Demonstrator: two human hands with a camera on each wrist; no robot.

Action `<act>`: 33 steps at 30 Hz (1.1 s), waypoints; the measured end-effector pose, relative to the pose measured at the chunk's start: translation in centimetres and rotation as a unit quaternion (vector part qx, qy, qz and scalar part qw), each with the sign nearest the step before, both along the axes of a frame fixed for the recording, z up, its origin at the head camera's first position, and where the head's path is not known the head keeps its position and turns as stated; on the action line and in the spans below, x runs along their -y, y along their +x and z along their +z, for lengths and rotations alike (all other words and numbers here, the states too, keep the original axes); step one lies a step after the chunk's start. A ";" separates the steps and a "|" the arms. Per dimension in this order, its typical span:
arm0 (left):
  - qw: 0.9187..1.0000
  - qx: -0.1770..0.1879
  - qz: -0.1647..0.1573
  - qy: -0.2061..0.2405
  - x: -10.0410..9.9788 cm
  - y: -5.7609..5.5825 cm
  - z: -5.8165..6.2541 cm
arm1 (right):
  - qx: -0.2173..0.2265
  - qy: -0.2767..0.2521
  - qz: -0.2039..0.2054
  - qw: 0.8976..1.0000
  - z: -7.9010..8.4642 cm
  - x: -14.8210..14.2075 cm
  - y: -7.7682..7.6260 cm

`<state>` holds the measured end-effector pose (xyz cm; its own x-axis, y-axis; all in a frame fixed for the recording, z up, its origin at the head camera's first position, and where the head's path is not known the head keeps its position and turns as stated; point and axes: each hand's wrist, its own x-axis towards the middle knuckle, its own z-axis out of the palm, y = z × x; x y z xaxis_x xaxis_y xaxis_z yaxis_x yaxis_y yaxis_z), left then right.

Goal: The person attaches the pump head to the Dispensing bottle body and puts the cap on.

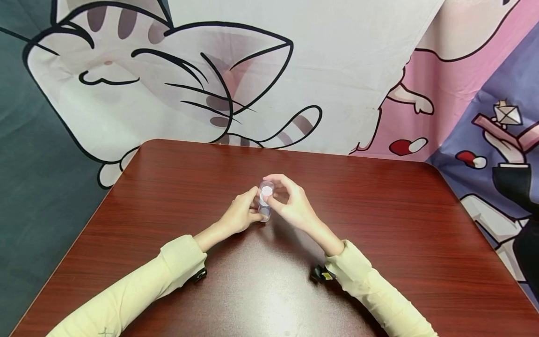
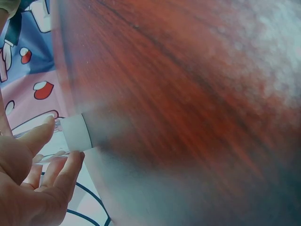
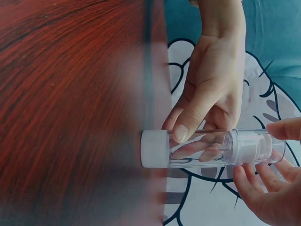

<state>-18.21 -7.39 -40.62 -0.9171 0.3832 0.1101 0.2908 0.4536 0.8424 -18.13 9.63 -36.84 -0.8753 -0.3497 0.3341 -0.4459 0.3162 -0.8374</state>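
A clear pump bottle [image 1: 265, 213] with a white base [image 3: 155, 149] is upright at the middle of the table, its base on or just above the wood. My left hand [image 1: 241, 211] holds the lower body, thumb on the near side and fingers behind, as the right wrist view shows. Around the transparent cap [image 3: 278, 149] at the top, my right hand [image 1: 296, 208] pinches with thumb and fingers. Through that cap the white pump head [image 3: 254, 147] shows. In the left wrist view, the left hand [image 2: 40, 188] is beside the white base.
The reddish-brown wooden table [image 1: 370, 210] spreads around both hands, with a bright glare near its front. Behind it hangs a cartoon cat cloth [image 1: 337, 61]. Small dark devices are strapped under both sleeve cuffs [image 1: 183, 255]. A dark object [image 1: 526, 252] stands at the right edge.
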 end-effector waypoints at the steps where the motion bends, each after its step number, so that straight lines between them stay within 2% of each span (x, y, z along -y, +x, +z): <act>1: 1.000 -0.001 -0.001 0.001 0.0 0.0 0.0 | -0.001 0.001 0.000 1.000 0.0 0.0 0.0; 20: 1.000 0.001 0.002 -0.005 0.0 0.2 0.0 | -0.011 0.004 -0.003 1.000 -0.9 -0.1 0.1; 33: 1.000 -0.001 0.000 0.001 0.0 0.1 0.3 | 0.006 -0.021 0.000 1.000 -0.9 -0.1 0.0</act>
